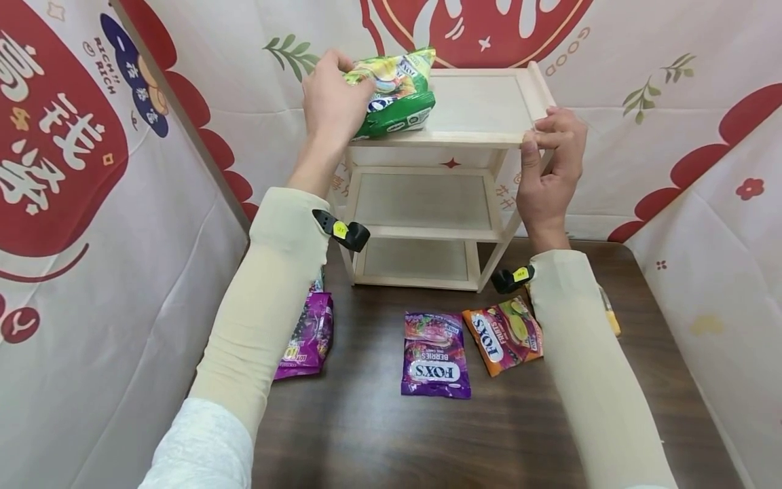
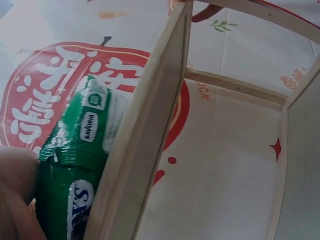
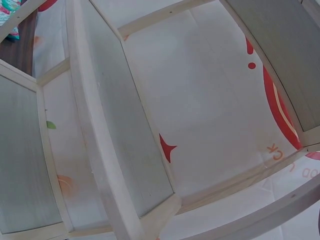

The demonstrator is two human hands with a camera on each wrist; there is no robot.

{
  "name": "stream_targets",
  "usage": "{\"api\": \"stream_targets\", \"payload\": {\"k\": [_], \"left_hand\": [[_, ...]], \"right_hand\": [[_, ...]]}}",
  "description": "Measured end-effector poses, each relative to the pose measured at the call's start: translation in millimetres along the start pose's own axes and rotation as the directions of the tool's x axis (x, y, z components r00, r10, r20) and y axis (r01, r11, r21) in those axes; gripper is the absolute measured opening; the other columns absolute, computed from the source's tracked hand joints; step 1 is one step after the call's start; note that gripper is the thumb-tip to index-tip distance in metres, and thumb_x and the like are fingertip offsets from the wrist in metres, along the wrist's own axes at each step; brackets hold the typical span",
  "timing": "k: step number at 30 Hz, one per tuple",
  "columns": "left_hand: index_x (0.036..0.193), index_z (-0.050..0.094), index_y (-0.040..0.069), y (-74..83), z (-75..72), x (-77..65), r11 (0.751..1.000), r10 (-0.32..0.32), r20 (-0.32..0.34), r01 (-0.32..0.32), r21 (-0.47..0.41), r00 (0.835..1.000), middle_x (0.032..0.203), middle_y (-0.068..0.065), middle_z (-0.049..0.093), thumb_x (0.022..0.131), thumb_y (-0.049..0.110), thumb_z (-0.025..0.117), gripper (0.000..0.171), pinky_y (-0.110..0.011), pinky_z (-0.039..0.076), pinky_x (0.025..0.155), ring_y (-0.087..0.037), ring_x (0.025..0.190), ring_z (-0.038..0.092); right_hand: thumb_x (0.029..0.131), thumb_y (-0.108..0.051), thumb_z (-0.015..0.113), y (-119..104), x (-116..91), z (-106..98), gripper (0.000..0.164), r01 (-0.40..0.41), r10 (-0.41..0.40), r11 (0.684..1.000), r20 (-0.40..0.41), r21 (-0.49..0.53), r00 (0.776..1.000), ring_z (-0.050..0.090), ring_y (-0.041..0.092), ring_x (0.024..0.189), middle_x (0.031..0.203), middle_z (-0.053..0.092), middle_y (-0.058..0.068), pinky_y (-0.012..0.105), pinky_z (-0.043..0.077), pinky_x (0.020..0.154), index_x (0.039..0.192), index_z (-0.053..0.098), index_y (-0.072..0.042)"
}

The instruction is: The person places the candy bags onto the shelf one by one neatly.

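Observation:
My left hand (image 1: 334, 102) holds a green and yellow Fox's candy bag (image 1: 400, 112) by its left end. The bag lies on the left part of the top board of a pale wooden three-tier shelf (image 1: 482, 102). In the left wrist view, part of the left hand (image 2: 17, 195) touches the green bag (image 2: 75, 145) beside the board's edge. With curled fingers and thumb, my right hand (image 1: 552, 170) grips the top board's right front corner. The right wrist view shows the shelf's frame (image 3: 95, 125) and panels, but not that hand.
On the dark wooden table (image 1: 379, 441) lie a purple Fox's Berries bag (image 1: 436, 356) and an orange Fox's Fruits bag (image 1: 507, 333). Another purple bag (image 1: 311, 336) is partly behind the left sleeve. A yellow item (image 1: 611, 316) shows past the right sleeve. Printed cloth walls surround the table.

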State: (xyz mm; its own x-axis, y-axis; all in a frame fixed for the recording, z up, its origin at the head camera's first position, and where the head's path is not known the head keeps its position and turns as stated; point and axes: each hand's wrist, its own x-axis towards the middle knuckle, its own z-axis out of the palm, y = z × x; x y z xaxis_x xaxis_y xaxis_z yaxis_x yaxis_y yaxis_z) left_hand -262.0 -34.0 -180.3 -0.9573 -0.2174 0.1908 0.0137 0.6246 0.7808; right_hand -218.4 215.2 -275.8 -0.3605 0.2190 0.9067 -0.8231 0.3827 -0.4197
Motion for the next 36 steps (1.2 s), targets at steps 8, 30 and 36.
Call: {"api": "stream_targets", "payload": {"k": [8, 30, 36], "left_hand": [[0.132, 0.055, 0.017, 3.7, -2.7, -13.4, 0.941, 0.253, -0.021, -0.241, 0.238, 0.967, 0.128, -0.005, 0.045, 0.095, 0.039, 0.054, 0.043, -0.02, 0.035, 0.094, -0.015, 0.117, 0.04], [0.139, 0.05, 0.024, -9.9, 3.8, -38.2, 0.632, 0.576, 0.246, -0.616, 0.471, 0.779, 0.133, -0.003, 0.054, 0.097, 0.041, 0.049, 0.045, -0.037, 0.019, 0.113, -0.02, 0.134, 0.033], [0.136, 0.054, 0.022, -15.8, 8.0, -36.4, 0.653, 0.6, 0.205, -0.621, 0.433, 0.774, 0.133, -0.004, 0.054, 0.097, 0.035, 0.052, 0.041, -0.037, 0.022, 0.112, -0.022, 0.138, 0.029]], "right_hand": [[0.088, -0.009, 0.058, 1, -2, -1, 0.025, -0.011, 0.011, 1.0, -0.011, 0.016, 1.0, 0.045, 0.031, 0.118, 0.103, 0.055, 0.012, 0.04, 0.03, 0.108, 0.087, 0.051, 0.015], [0.087, -0.006, 0.057, 1, -2, 0, 0.02, -0.027, 0.027, 1.0, -0.002, 0.004, 1.0, 0.045, 0.03, 0.119, 0.104, 0.055, 0.01, 0.038, 0.029, 0.109, 0.087, 0.052, 0.013], [0.087, -0.003, 0.056, 0, -1, 0, 0.018, -0.017, 0.017, 1.0, 0.005, -0.007, 1.0, 0.045, 0.029, 0.119, 0.104, 0.055, 0.012, 0.038, 0.029, 0.109, 0.087, 0.051, 0.013]]}}
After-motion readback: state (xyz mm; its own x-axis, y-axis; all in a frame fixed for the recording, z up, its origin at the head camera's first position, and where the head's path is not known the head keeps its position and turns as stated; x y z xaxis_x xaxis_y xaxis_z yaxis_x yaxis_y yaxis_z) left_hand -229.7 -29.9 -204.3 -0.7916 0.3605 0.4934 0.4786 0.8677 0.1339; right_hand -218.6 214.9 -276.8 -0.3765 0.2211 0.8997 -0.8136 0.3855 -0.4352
